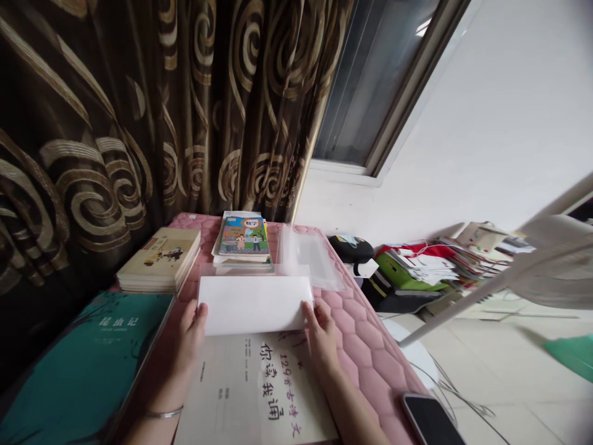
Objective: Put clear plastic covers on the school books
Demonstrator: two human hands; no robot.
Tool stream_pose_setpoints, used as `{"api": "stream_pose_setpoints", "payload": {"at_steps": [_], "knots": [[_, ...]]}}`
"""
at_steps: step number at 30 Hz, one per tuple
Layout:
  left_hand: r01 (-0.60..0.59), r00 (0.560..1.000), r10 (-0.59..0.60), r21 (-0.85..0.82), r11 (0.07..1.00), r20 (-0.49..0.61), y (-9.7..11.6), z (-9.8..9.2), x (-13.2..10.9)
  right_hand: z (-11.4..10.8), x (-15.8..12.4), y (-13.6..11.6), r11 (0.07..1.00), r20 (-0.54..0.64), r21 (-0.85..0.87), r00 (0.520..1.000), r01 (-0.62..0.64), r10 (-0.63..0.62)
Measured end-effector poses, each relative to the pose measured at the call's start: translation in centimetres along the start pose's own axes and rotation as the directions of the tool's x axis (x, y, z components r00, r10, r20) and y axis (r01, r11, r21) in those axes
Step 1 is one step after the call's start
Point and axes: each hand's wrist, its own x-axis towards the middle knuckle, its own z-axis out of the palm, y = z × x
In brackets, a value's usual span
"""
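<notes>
My left hand (192,327) grips the left edge of a white book cover (254,304), thumb on top. At the opposite edge, my right hand (321,327) pinches it the same way. Clear plastic film shows around the cover's upper edge and sides. Below it lies the book's printed title page (231,389), which bears large handwritten characters. How the cover joins the page is hard to make out. A metal bracelet (165,413) circles my left wrist.
Left of my hands are a teal book (88,364) and a stack of beige books (160,259). Colourful textbooks (243,238) and clear plastic covers (315,259) lie ahead on the pink quilted surface (375,377). A phone (430,420) rests near its right edge, beside a white fan stand (445,321).
</notes>
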Motion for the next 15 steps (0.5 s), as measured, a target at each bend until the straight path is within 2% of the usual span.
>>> {"api": "stream_pose_setpoints", "payload": {"at_steps": [4, 7, 10, 13, 15], "knots": [[0.129, 0.989, -0.114, -0.163, 0.978, 0.099, 1.3, 0.3, -0.2, -0.1, 0.0, 0.0, 1.000, 0.001, 0.015, 1.000, -0.017, 0.017], [0.146, 0.986, -0.127, -0.185, 0.972, 0.112, 1.9, 0.3, -0.3, -0.1, 0.1, 0.2, 1.000, -0.012, -0.009, 1.000, -0.015, 0.015], [0.158, 0.985, -0.143, -0.184, 0.970, 0.093, 1.8, 0.4, -0.3, -0.1, 0.2, 0.5, 0.999, 0.004, 0.039, 1.000, -0.008, 0.007], [0.134, 0.991, -0.130, -0.116, 0.984, 0.040, 1.1, 0.1, -0.2, -0.2, 0.3, 0.8, 0.995, 0.028, 0.100, 1.000, -0.016, 0.013], [0.053, 0.998, -0.052, 0.025, 0.998, -0.022, 0.5, -0.2, -0.2, -0.3, 0.3, 0.9, 0.995, 0.029, 0.098, 0.999, -0.023, 0.021]]}}
